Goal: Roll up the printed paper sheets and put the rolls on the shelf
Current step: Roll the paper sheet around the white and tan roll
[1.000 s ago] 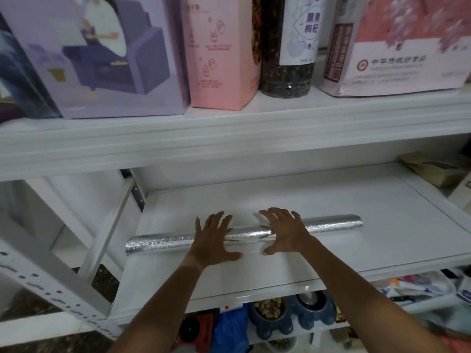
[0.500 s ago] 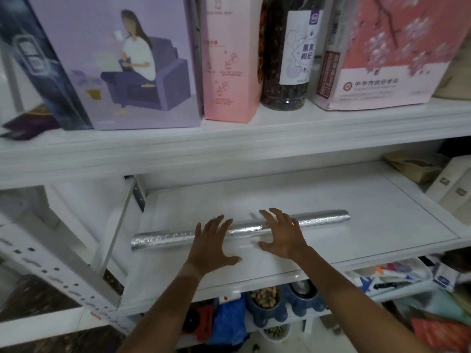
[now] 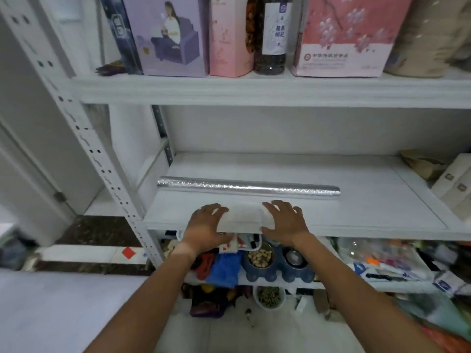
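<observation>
A long silver roll point(image 3: 248, 189) lies across the white middle shelf point(image 3: 382, 215), parallel to its front edge. A white sheet point(image 3: 239, 217) reaches from the roll toward me, and its near edge is lifted at the shelf front. My left hand point(image 3: 204, 228) grips that edge on the left. My right hand point(image 3: 285, 222) grips it on the right. The paper hides parts of the fingers of both hands. Neither hand touches the roll.
Boxes point(image 3: 168, 36), a dark bottle point(image 3: 271, 34) and a pink flowered bag point(image 3: 344, 36) stand on the upper shelf. Cartons point(image 3: 453, 187) and a brown bag point(image 3: 420, 163) fill the middle shelf's right end. Blue pet bowls point(image 3: 275, 261) and clutter sit below. A perforated upright point(image 3: 102, 161) stands left.
Both hands left the silver roll and drew back to the shelf's front edge, where they now hold the sheet's near edge. The roll lies farther back. My view has pulled back.
</observation>
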